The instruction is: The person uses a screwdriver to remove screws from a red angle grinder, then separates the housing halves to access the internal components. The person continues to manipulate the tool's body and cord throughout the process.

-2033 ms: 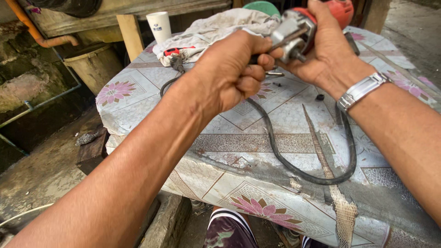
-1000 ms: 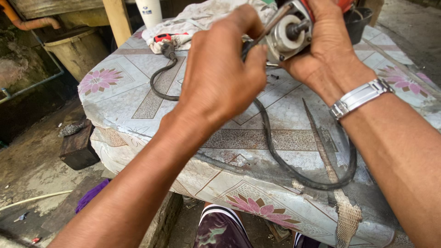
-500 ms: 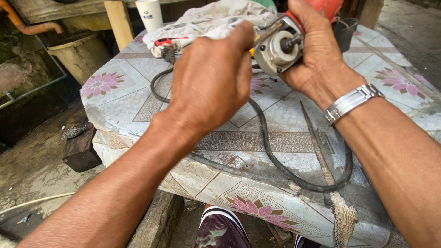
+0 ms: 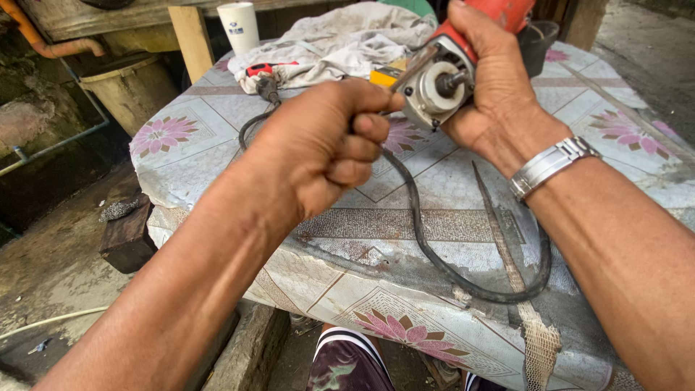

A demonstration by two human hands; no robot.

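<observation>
Right hand (image 4: pixel 499 94) grips grinder (image 4: pixel 441 80); left hand (image 4: pixel 326 145), clenched on tool at 9 o'clock, should be turned squarely.

A crumpled cloth (image 4: pixel 340 40) lies on the floral worktop (image 4: pixel 181 145), a white cup (image 4: pixel 239 25) behind it, a pipe (image 4: pixel 43 43) far left.

Outdoor workshop, power tool (image 4: pixel 441 76), patterned table (image 4: pixel 217 156)

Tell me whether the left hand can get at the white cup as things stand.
Probably not at once: the left hand is closed on a tool set against the grinder. The white cup stands unobstructed at the table's far edge.
</observation>
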